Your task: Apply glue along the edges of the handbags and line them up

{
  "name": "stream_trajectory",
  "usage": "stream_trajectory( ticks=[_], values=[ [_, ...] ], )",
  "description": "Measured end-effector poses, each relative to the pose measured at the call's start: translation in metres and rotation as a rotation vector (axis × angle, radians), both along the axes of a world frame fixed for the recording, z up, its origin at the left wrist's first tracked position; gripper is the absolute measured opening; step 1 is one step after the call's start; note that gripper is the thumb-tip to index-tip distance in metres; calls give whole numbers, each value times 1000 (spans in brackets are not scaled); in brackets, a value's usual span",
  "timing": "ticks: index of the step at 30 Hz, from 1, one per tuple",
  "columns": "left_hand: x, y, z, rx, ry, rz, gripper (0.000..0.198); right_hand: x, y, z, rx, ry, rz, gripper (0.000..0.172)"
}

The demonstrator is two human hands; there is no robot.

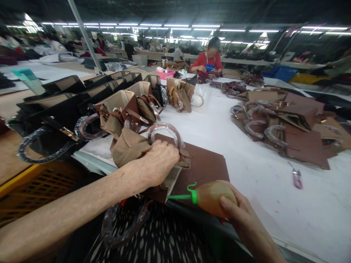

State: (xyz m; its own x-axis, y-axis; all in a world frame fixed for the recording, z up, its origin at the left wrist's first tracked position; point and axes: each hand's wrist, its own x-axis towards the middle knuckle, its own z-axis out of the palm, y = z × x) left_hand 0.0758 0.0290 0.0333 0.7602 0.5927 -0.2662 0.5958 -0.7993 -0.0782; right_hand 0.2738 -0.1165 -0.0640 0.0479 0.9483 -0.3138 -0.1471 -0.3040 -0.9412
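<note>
A brown handbag [203, 164] lies at the table's near edge, its beige lining [128, 148] bunched outward. My left hand [161, 160] is closed on the bag's folded edge beside a plastic-wrapped handle [167, 128]; the fingertips are hidden. In my right hand [238, 208] is a squeeze bottle [215, 197] of amber liquid, tilted on its side. The bottle's green nozzle [179, 197] points left, with its tip close to the opened edge of the bag below my left hand. A second wrapped handle [126, 232] hangs over the table edge toward my lap.
Several black handbags [55, 109] and brown handbags [117, 102] stand at the left. Flat brown bags [304, 142] are piled at the right, near small pink-handled snips [297, 179]. A yellow crate [41, 190] sits lower left. Across the white table [214, 124] a co-worker in red [208, 60] handles something blue.
</note>
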Motion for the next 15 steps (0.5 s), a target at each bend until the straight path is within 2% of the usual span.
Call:
stream_trajectory(
  ticks=[4, 10, 15],
  values=[
    [1, -1, 3, -6, 14, 9, 19, -4, -4, -2, -15, 95, -19, 36],
    [-3, -2, -1, 35, -21, -13, 22, -4, -4, -7, -61, 177, -82, 30],
    [-3, -1, -3, 42, -33, -19, 24, -5, -3, -10, -101, 208, -121, 31]
  ],
)
